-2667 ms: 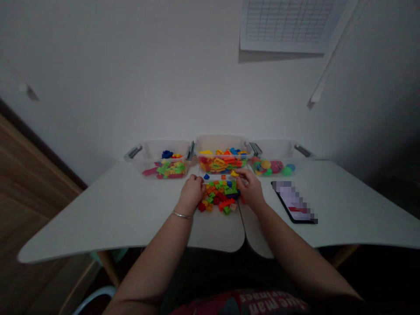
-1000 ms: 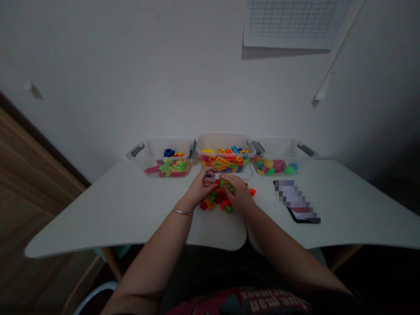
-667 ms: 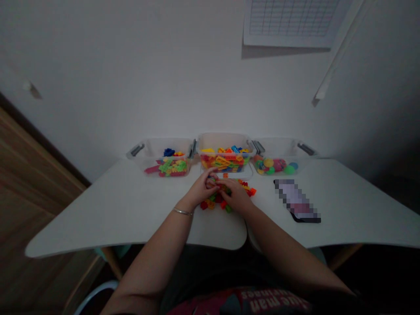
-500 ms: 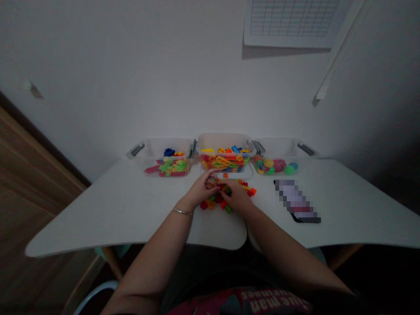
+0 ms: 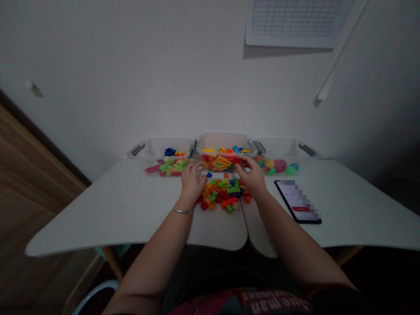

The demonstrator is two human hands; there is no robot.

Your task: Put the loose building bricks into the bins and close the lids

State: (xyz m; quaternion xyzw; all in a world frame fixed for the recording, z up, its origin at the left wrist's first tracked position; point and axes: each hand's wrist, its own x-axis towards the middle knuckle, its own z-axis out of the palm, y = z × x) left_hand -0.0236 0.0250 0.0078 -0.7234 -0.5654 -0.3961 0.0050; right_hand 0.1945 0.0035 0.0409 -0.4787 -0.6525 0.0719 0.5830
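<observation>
A heap of small plastic building bricks [image 5: 223, 192] in red, orange, green, yellow and blue lies on the table between my hands. My left hand [image 5: 192, 183] is at the heap's left side, thumb and fingers apart, with nothing visible in it. Just beyond its thumb, a blue brick [image 5: 209, 175] sits on a clear lid, with an orange brick [image 5: 226, 175] to its right. My right hand [image 5: 252, 177] is raised over the heap's right side, its fingertips pinching what looks like a red brick [image 5: 236, 161] in front of the middle bin.
Three clear bins stand along the wall: the left bin [image 5: 141, 164] with mixed toy pieces, the middle bin [image 5: 226, 142] with bricks, the right bin [image 5: 308, 164] with balls. A phone [image 5: 300, 203] lies at right. A seam divides the white table [image 5: 131, 210].
My hands have drawn apart from over the heap, left hand leftward, right hand up and rightward. The heap is uncovered, and a blue brick now shows on the lid.
</observation>
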